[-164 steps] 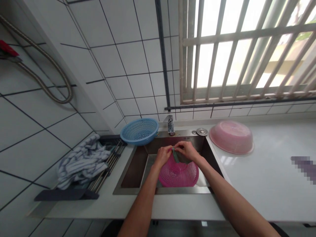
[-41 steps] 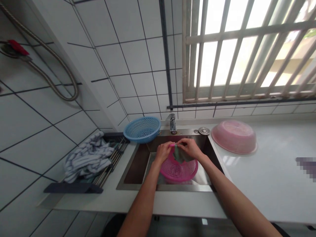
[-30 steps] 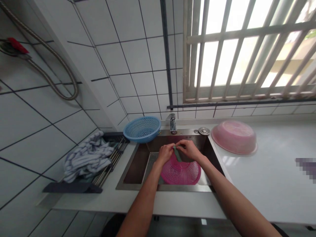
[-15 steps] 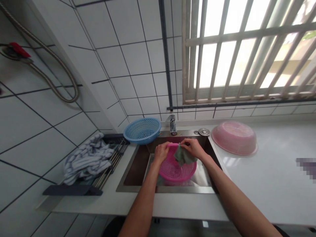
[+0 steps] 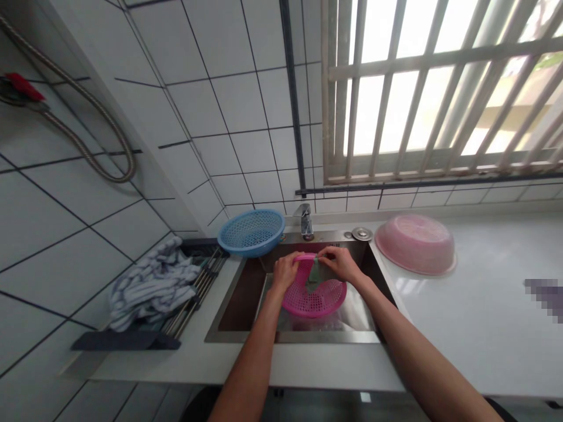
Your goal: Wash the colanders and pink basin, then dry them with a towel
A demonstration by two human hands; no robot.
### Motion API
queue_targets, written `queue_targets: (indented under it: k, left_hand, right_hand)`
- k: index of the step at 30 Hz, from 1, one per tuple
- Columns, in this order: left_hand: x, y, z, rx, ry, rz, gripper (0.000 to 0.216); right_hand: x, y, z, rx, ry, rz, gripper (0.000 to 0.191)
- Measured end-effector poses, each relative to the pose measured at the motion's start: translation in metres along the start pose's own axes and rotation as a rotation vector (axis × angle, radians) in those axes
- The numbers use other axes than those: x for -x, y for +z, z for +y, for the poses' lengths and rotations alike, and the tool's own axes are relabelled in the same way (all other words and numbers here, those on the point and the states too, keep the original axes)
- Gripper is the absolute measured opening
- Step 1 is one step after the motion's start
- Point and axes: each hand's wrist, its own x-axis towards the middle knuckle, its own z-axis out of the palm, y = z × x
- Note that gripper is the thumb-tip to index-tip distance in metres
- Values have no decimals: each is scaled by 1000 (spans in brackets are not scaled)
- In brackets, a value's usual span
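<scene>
Over the steel sink [image 5: 308, 337], a pink plastic colander [image 5: 313, 303] is tilted with its inside facing me. My left hand [image 5: 287, 271] is closed on the colander's far left rim. At the top of that rim, my right hand [image 5: 341, 264] pinches a grey-green cloth [image 5: 313, 278], which is folded over the edge and hangs down inside. The cloth's upper end is partly covered by the right fingers.
A blue colander [image 5: 253, 232] rests at the sink's back left corner, beside the faucet [image 5: 306, 221]. On the right counter lies an upturned pink basin [image 5: 416, 245], near a drain strainer [image 5: 362, 234]. A striped cloth [image 5: 152, 287] lies on a rack at left.
The cloth hung spread out to the right before; now it is narrower and bunched against the rim. Both hands keep their hold, and the view has shifted slightly.
</scene>
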Motion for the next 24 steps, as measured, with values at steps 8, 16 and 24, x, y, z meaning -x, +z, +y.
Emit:
queue_targets:
  k: [8,16,24]
  left_hand:
    - [1,5,2,-40,11,-86,28]
    - [1,5,0,-20,29,-72,27]
    - [1,4,2,3,-2,10,30]
  right_hand:
    - [0,4,-2,-2,-49,-28,12]
    - [0,4,-1,-12,-54,-26,13]
    - [0,-2,4,-12,12,1,13]
